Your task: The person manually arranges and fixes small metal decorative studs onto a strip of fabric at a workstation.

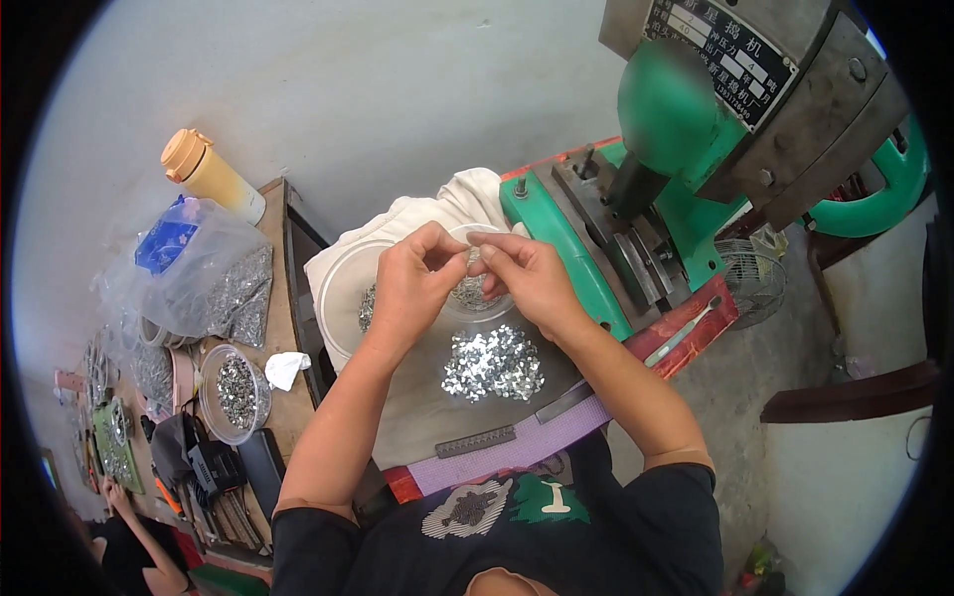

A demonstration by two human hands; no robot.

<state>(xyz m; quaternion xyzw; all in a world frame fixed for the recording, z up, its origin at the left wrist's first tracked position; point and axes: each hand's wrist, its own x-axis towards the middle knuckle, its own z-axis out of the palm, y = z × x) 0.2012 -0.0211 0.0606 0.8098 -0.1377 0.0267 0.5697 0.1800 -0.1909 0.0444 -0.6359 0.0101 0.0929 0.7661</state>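
Observation:
My left hand (412, 283) and my right hand (527, 273) meet fingertip to fingertip above a small clear dish (477, 296) of tiny shiny metal pieces. Both pinch at a small metal piece (473, 256) held between them. Below the hands a loose pile of silvery metal pieces (494, 363) lies on a grey cloth-covered board (427, 417) across my lap. A larger clear bowl (343, 283) with more pieces sits to the left, partly hidden by my left hand.
A green and grey press machine (686, 129) stands right of the hands. A white cloth (447, 204) lies behind the bowls. On the wooden bench at left are a clear bag of metal parts (214, 283), a round tub (237, 392) and a yellow bottle (211, 174). Another person (129, 536) works at lower left.

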